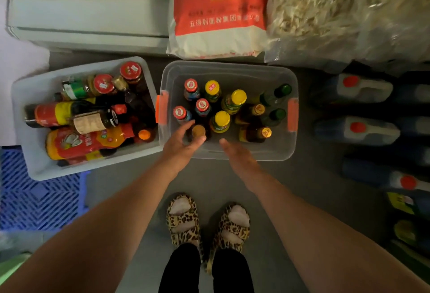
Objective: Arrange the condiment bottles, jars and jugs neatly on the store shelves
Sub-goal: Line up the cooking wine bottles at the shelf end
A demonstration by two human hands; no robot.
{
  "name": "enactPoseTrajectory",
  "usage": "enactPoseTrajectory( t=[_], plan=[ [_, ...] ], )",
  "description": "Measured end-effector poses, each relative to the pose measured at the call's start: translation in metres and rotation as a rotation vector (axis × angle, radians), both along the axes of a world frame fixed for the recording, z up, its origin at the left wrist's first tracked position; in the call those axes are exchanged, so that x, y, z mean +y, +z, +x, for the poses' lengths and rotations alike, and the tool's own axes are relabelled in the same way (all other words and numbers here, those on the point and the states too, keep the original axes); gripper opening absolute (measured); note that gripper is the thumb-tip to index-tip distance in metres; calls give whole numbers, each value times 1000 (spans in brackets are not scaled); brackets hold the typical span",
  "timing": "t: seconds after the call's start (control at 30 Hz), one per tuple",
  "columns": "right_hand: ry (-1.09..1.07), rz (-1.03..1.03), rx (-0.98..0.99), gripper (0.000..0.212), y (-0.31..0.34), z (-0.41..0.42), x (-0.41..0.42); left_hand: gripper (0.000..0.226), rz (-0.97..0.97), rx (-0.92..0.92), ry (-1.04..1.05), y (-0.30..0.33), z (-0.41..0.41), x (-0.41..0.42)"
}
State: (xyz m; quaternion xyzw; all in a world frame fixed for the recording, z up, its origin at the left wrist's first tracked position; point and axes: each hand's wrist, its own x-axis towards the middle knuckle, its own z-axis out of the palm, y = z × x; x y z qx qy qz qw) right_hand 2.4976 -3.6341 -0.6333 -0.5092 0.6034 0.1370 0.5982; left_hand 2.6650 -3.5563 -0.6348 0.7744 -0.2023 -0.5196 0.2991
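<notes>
The left hand (183, 140) curls its fingers round the neck of a brown-capped bottle (198, 131) standing at the near left of the clear bin (232, 153) on the floor. The right hand (236, 153) hovers open over the bin's near rim, holding nothing. More bottles stand upright in the bin; others lie jumbled in the grey bin (35, 167) to the left. A good lift would go straight up, clear of the red-capped bottle (180, 113) just beside it, with the right hand steadying the base.
</notes>
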Motion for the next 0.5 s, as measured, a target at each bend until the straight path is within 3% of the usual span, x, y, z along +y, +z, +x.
enactPoseTrajectory(
  t=[0.13,0.37,0.5],
  plan=[
    [15,-124,-65,56,-25,3,9,60,-62,-18,-89,-24,8,-1],
    [265,-210,89,62,-56,7,16,58,-160,-57,-168,-38,11,-2],
    [229,-179,80,65,-49,9,14,53,-211,-82,-161,-36,10,-4]
  ],
)
